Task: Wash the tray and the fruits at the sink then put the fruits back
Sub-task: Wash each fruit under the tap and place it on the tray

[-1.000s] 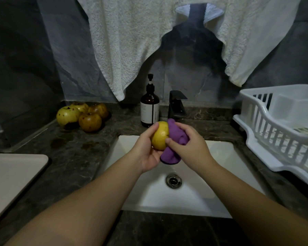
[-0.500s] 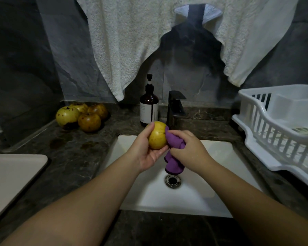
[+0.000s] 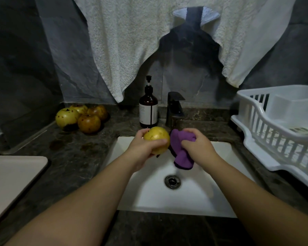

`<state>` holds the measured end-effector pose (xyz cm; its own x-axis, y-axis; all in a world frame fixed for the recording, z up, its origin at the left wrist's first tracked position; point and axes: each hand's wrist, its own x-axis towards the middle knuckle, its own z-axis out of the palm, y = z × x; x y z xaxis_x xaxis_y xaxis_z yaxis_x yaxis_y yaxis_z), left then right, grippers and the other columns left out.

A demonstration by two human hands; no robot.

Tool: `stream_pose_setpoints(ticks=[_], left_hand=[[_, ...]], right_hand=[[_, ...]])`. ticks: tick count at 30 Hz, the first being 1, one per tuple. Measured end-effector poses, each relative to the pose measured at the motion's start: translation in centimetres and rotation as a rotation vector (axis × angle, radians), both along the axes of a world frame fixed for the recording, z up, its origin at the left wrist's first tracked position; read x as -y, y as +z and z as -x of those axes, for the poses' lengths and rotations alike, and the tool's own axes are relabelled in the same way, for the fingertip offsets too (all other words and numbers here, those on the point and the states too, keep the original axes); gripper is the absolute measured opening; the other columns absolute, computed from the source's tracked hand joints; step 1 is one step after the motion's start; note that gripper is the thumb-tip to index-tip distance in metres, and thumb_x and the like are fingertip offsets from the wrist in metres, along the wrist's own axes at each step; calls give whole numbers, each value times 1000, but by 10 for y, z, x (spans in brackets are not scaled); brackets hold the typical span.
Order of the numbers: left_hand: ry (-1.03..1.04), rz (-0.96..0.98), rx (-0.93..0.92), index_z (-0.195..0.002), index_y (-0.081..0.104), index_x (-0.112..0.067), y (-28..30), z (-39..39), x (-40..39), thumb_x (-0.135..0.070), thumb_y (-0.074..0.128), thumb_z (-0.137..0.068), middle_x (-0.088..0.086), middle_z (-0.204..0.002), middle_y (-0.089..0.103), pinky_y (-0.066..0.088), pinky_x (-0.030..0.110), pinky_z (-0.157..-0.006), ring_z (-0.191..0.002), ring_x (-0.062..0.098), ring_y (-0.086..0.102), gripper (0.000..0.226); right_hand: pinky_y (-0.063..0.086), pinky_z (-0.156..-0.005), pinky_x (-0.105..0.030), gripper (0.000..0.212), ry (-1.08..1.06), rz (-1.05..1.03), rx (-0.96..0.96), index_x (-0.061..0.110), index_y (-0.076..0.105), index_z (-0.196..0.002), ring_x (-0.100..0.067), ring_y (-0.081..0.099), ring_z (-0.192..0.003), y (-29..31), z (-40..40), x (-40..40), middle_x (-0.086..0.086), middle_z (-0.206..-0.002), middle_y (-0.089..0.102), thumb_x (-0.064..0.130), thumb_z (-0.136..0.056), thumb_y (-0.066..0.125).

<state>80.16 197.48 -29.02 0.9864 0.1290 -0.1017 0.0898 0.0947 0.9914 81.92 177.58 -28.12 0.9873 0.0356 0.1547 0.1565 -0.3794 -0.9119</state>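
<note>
1. The yellow fruit (image 3: 156,139) is held above the back left part of the white sink (image 3: 185,197), close to the basin's far rim.
2. The left hand (image 3: 144,148) grips the fruit from below and from the side, its fingers curled round the far side and its thumb laid across the near face.
3. The purple cloth (image 3: 182,151) sits just to the right of the fruit, its upper fold touching or almost touching the fruit's right side; which of the two cannot be told.
4. The right hand (image 3: 196,145) clutches the cloth in a bunch, fingers curled tight into the fabric, and a loose end hangs down below the hand over the basin.
5. The drain (image 3: 172,181) lies under the hands, nearer the viewer.
6. Behind the sink stands a dark faucet (image 3: 174,109), and left of it a brown pump bottle (image 3: 148,107) with a pale label.
7. Three more spotted fruits (image 3: 82,117) lie in a cluster on the dark stone counter (image 3: 75,157) at the back left, touching each other.
8. The pale tray (image 3: 11,180) lies flat on the counter at the left edge, well apart from the sink.
9. A white dish rack (image 3: 281,126) sits on the counter to the right of the sink.
10. A white towel (image 3: 132,41) hangs against the dark wall above the faucet and bottle.
</note>
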Motion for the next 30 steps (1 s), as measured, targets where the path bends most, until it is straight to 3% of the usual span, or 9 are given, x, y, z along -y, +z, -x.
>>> stream_pose_setpoints(ticks=[3, 5, 10, 15, 19, 22, 25, 28, 30], left_hand=[[-81, -372, 134, -128, 52, -41, -7, -1, -3, -19, 100, -61, -9, -120, 59, 60, 33, -87, -103, 12, 64, 86], [-139, -460, 188, -128, 51, -43, -8, -1, 2, -23, 102, -52, -12, -119, 62, 58, 28, -85, -103, 7, 65, 94], [-138, -509, 240, -129, 48, -32, -6, -4, 5, -22, 103, -47, -10, -116, 66, 57, 29, -89, -105, 9, 65, 99], [-212, -596, 233, -133, 51, -28, -6, 0, 7, -15, 103, -53, -4, -121, 64, 58, 31, -89, -107, 11, 65, 96], [-172, -602, 245, -135, 53, -22, -4, 0, 6, -13, 102, -54, -4, -119, 64, 54, 21, -79, -103, 8, 64, 96], [-182, -625, 233, -138, 51, -23, -6, 1, 7, -16, 103, -52, -2, -124, 63, 57, 31, -90, -109, 13, 64, 101], [-202, -647, 239, -125, 53, -30, -7, 0, 12, -19, 103, -52, -6, -119, 64, 55, 18, -78, -99, 1, 65, 89], [-167, -603, 218, -132, 52, -27, -8, -2, 9, -20, 102, -50, -4, -126, 61, 56, 25, -91, -107, 6, 63, 96], [-148, -566, 191, -125, 51, -32, -9, -2, 8, -17, 102, -53, -7, -120, 65, 55, 19, -83, -103, 4, 65, 90]], right_hand=[[48, -61, -21, 36, -5, -70, 69, 42, 56, -105, -9, 65, -89, 6, 5, -3, 9, -106, 63, 16, -85, 69], [49, -64, -19, 37, 62, -71, 116, 44, 58, -104, -6, 65, -91, 9, 9, -10, 12, -107, 64, 14, -85, 70], [42, -88, -11, 52, 288, 312, 335, 33, 66, -124, 0, 53, -107, 10, 20, -13, 15, -122, 56, 8, -78, 71], [39, -76, -11, 42, 150, 317, 255, 36, 68, -110, -8, 56, -102, 13, 16, -11, 14, -110, 56, 7, -80, 66], [45, -89, -22, 44, 269, 304, 344, 31, 72, -109, -10, 56, -106, 12, 23, -15, 14, -114, 59, 2, -76, 66], [44, -80, -20, 44, 189, 290, 293, 43, 66, -95, -10, 58, -101, 15, 19, -11, 15, -107, 59, 3, -78, 64], [46, -89, -22, 47, 214, 335, 266, 44, 68, -108, -10, 56, -110, 16, 19, -13, 17, -114, 58, 6, -80, 64], [40, -106, -28, 49, 419, 482, 320, 38, 68, -123, -9, 49, -124, 19, 21, -9, 15, -133, 55, 14, -81, 70], [42, -102, -22, 37, 467, 384, 216, 41, 66, -122, -5, 51, -123, 22, 23, -8, 17, -134, 54, 29, -87, 69]])
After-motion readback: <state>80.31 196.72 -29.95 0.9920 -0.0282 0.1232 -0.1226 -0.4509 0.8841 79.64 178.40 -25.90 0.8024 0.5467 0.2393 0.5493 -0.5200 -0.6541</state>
